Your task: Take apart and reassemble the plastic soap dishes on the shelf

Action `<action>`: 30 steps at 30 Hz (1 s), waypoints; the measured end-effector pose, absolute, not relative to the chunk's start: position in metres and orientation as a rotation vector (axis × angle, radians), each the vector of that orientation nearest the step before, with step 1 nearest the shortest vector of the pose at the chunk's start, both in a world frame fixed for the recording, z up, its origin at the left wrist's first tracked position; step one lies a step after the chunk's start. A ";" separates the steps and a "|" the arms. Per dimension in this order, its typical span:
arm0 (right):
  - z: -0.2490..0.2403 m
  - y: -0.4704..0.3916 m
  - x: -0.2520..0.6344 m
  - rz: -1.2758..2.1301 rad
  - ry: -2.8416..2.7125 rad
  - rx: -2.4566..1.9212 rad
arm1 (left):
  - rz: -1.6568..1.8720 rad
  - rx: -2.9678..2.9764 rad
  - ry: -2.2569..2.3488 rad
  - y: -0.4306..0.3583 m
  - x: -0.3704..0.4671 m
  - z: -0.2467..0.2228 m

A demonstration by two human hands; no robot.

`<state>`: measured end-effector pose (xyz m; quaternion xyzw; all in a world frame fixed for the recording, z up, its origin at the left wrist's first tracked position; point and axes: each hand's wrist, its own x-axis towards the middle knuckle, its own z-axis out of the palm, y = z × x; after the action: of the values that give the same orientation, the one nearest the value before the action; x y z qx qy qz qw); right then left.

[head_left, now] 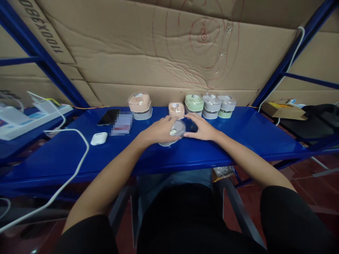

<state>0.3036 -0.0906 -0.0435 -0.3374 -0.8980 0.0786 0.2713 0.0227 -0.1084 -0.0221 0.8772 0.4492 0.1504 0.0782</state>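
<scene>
My left hand (160, 130) is wrapped round a small grey-lidded container (180, 129) on the blue table. A pale tab shows on the lid, and part of a light base shows under the hand. At the container's right side is my right hand (202, 127), its thumb and fingers apart in a curve. Its thumb tip is close to the lid; I cannot tell whether it touches. Just behind my hands stands a peach-lidded container (176, 110). Farther right are a green-lidded container (194, 103) and two grey-lidded ones, each on a lower part.
A peach-and-grey container (140, 105) stands at the back left. Two phones, one black (109, 117) and one blurred (122, 123), lie near a white earbud case (99, 138). A white cable (82, 158) crosses the left edge. Cardboard (127, 53) walls the back between blue posts.
</scene>
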 end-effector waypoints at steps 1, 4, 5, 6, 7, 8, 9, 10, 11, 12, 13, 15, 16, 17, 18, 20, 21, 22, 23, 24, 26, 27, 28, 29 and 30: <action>-0.042 -0.093 0.304 0.229 -2.431 -0.884 | 0.508 2.630 1.190 -0.112 0.028 -0.021; -0.038 -0.096 0.306 0.312 -2.473 -0.907 | 0.669 2.541 0.999 -0.113 0.041 -0.025; -0.037 -0.096 0.307 0.337 -2.483 -0.926 | 0.711 2.503 0.989 -0.111 0.043 -0.028; -0.037 -0.096 0.308 0.356 -2.493 -0.935 | 0.746 2.463 0.985 -0.108 0.045 -0.033; -0.036 -0.095 0.310 0.370 -2.498 -0.935 | 0.774 2.423 0.983 -0.104 0.045 -0.037; -0.036 -0.095 0.312 0.381 -2.496 -0.929 | 0.793 2.384 0.976 -0.101 0.045 -0.041; -0.035 -0.094 0.314 0.395 -2.485 -0.918 | 0.799 2.352 0.964 -0.097 0.044 -0.044; -0.035 -0.093 0.316 0.413 -2.469 -0.902 | 0.799 2.328 0.946 -0.095 0.044 -0.047; -0.033 -0.091 0.319 0.436 -2.449 -0.885 | 0.795 2.314 0.925 -0.093 0.043 -0.048; -0.031 -0.090 0.323 0.457 -2.426 -0.873 | 0.794 2.309 0.909 -0.091 0.042 -0.049; -0.028 -0.088 0.328 0.471 -2.400 -0.871 | 0.796 2.310 0.907 -0.091 0.041 -0.049; -0.022 -0.083 0.343 0.467 -2.345 -0.926 | 0.805 2.337 0.933 -0.091 0.039 -0.048; -0.018 -0.080 0.351 0.448 -2.315 -0.983 | 0.805 2.367 0.948 -0.092 0.038 -0.047; -0.015 -0.077 0.360 0.424 -2.282 -1.051 | 0.793 2.409 0.956 -0.093 0.038 -0.046; -0.012 -0.074 0.369 0.408 -2.257 -1.119 | 0.767 2.456 0.957 -0.095 0.038 -0.045; -0.008 -0.069 0.384 0.420 -2.234 -1.245 | 0.691 2.540 0.945 -0.100 0.039 -0.044; -0.007 -0.067 0.389 0.437 -2.233 -1.303 | 0.655 2.568 0.938 -0.102 0.040 -0.044; -0.006 -0.066 0.393 0.455 -2.235 -1.356 | 0.630 2.584 0.932 -0.104 0.042 -0.044; -0.006 -0.065 0.395 0.469 -2.237 -1.404 | 0.622 2.592 0.926 -0.106 0.043 -0.045; -0.006 -0.064 0.396 0.481 -2.239 -1.442 | 0.630 2.591 0.922 -0.106 0.044 -0.046; -0.006 -0.064 0.395 0.504 -2.242 -1.482 | 0.669 2.568 0.926 -0.104 0.045 -0.048; -0.006 -0.064 0.394 0.517 -2.245 -1.491 | 0.698 2.550 0.933 -0.101 0.044 -0.048; -0.006 -0.065 0.393 0.527 -2.247 -1.497 | 0.731 2.530 0.938 -0.097 0.042 -0.047; -0.005 -0.065 0.392 0.527 -2.250 -1.503 | 0.771 2.510 0.942 -0.093 0.039 -0.046; -0.005 -0.065 0.392 0.520 -2.254 -1.512 | 0.811 2.491 0.943 -0.089 0.036 -0.045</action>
<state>0.3918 -0.0651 -0.0052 -0.5373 -0.8011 0.1848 0.1881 0.0361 -0.0893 -0.0449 0.8804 0.3334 0.2867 0.1776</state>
